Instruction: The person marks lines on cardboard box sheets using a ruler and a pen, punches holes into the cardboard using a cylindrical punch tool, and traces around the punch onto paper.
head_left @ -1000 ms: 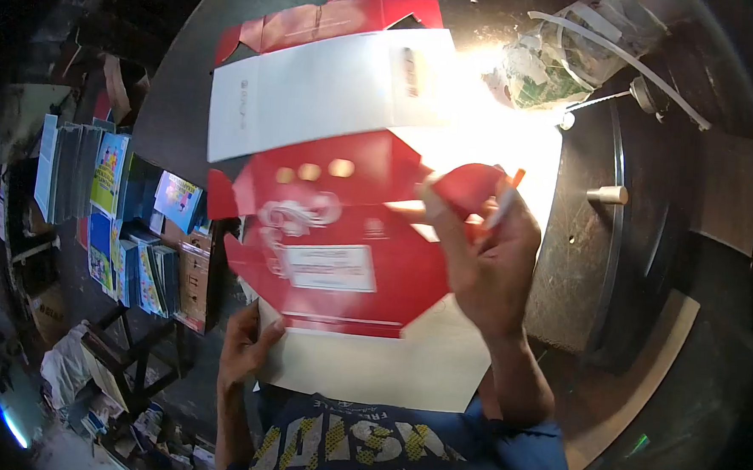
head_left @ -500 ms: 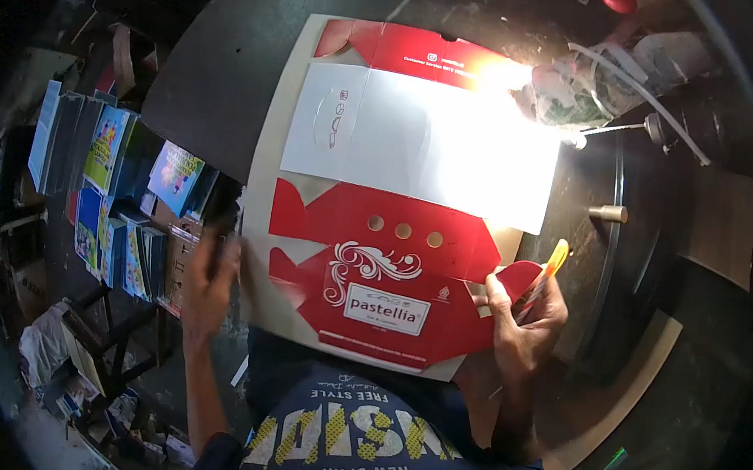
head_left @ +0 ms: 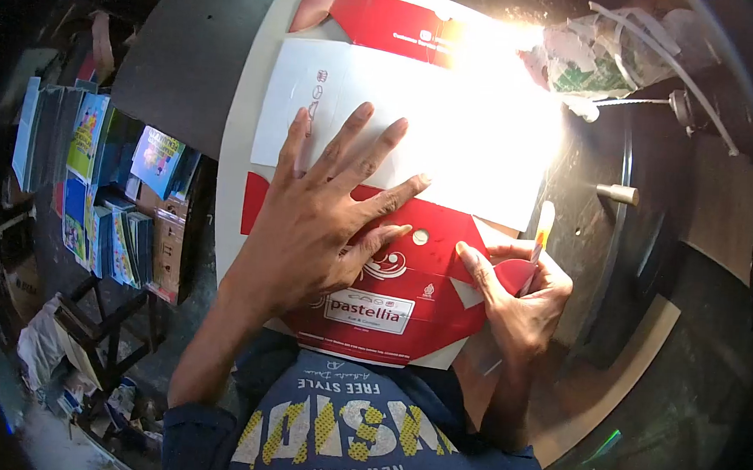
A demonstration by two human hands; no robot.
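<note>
A flat, unfolded cake box [head_left: 365, 290] of printed cardboard, red and white and marked "pastellia", lies on a pale board [head_left: 238, 143] in front of my body. My left hand [head_left: 327, 207] rests palm down across its middle, fingers spread over the white panel and the red one. At the right edge of the box is my right hand [head_left: 526, 302], its thumb at the cardboard. A rounded red piece of card [head_left: 515, 276] sits between thumb and fingers. From the same hand sticks up a slim yellow and whitish tool [head_left: 546, 225], whose kind I cannot make out.
Stacks of books [head_left: 87, 147] stand at the left, beside a dark tabletop [head_left: 167, 79]. A bright lamp washes out the upper right of the box. Crumpled plastic [head_left: 590, 63] lies behind it. A wooden peg [head_left: 619, 194] and a curved wooden strip [head_left: 633, 376] are on the right.
My left hand has come from beyond the left edge onto the box, lying flat. Box and board sit slightly further left and up in view. The right hand stays at the right edge.
</note>
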